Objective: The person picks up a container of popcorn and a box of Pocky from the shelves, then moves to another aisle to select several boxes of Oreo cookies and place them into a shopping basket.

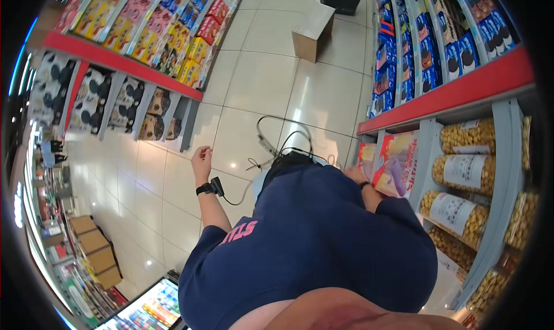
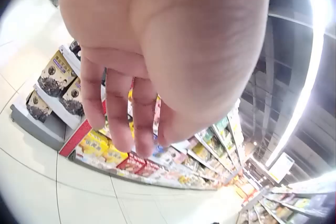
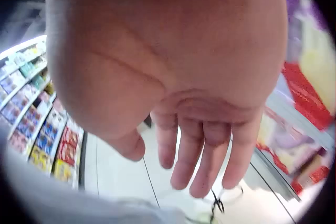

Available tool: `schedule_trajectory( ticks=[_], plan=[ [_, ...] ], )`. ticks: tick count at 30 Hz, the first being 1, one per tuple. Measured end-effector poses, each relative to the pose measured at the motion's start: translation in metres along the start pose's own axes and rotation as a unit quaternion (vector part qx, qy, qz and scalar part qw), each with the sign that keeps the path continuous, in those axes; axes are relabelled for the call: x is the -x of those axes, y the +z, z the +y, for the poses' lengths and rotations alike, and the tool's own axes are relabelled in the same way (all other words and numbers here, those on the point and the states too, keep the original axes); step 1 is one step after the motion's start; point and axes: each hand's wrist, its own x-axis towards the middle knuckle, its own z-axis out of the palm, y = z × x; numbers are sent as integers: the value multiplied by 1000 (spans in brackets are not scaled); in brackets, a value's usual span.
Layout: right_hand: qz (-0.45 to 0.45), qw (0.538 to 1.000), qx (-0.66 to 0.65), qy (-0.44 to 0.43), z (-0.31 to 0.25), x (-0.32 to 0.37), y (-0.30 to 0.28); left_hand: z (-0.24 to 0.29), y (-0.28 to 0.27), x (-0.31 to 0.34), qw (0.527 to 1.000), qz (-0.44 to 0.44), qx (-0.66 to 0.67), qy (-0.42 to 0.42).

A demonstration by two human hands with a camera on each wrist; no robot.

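Observation:
In the head view my left hand (image 1: 201, 161) hangs out over the tiled floor, away from the shelves. Its fingers are loosely bent with nothing between them, and the left wrist view shows the bare palm (image 2: 194, 50). My right hand (image 1: 355, 174) is low by my side, close to the pink and red packages (image 1: 398, 162) on the lower right shelf. The right wrist view shows that palm (image 3: 173, 77) with relaxed fingers pointing down, holding nothing; red and yellow packaging (image 3: 304, 95) stands beside it.
Clear jars of pale nuts or snacks (image 1: 464, 171) fill the right shelf. A low wooden stool (image 1: 313, 32) and a black basket (image 1: 343, 0) stand on the aisle floor ahead. Black cables (image 1: 283, 136) loop before me. Snack shelves (image 1: 121, 64) with a red edge are at left.

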Motion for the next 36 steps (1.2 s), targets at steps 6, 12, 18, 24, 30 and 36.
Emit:
schedule_trajectory(
  ticks=[6, 12, 18, 24, 30, 36],
  plan=[
    [167, 923, -322, 128, -126, -138, -204, -8, 26, -164, 999, 33, 30, -16],
    [255, 885, -334, 198, -138, -218, -229, 52, 108, -407, 997, -12, 60, 53],
    [302, 773, -442, 341, -199, -245, -255, 220, 267, -617, 954, -233, 22, 190],
    [392, 674, -520, 349, -186, -320, -269, 415, 427, -732, 828, -363, -114, 411],
    [397, 534, -677, 315, -179, -405, -369, 583, 505, -813, 818, -374, -24, 436],
    [457, 551, -635, 289, -186, -425, -479, 713, 547, -854, 806, -371, 81, 455]
  ],
)
